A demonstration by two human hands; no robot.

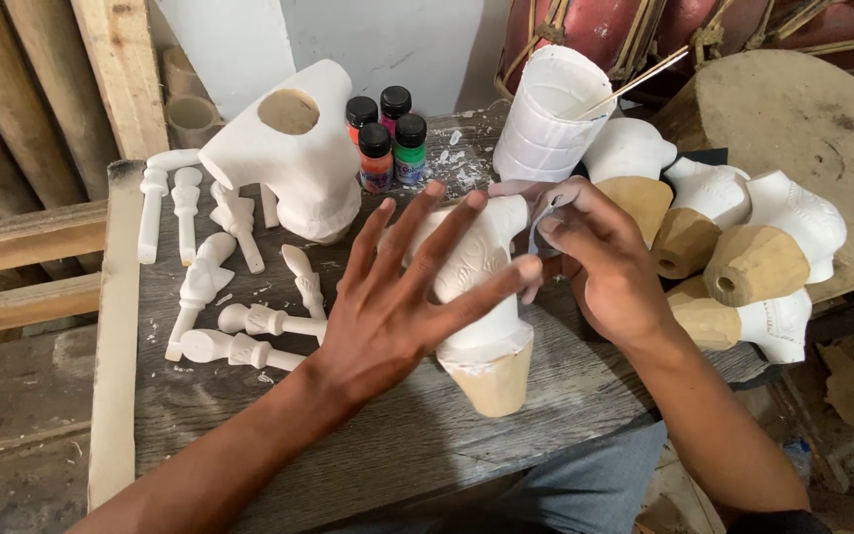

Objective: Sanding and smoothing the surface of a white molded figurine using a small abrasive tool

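Note:
My left hand (402, 297) lies with fingers spread flat against a white-coated carved wooden torso figure (481, 326) that stands on the grey wooden table (387, 445). Its bare wooden base points toward me. My right hand (600, 262) pinches a small grey piece of sandpaper (546, 206) against the figure's upper right shoulder. The figure's front is partly hidden behind my left hand.
A larger white torso (294, 148) stands at the back left, with several white carved limbs (219, 287) beside it. Paint bottles (387, 138) and a white cup (546, 114) with a stick stand behind. More white and bare-wood torsos (743, 247) pile at right.

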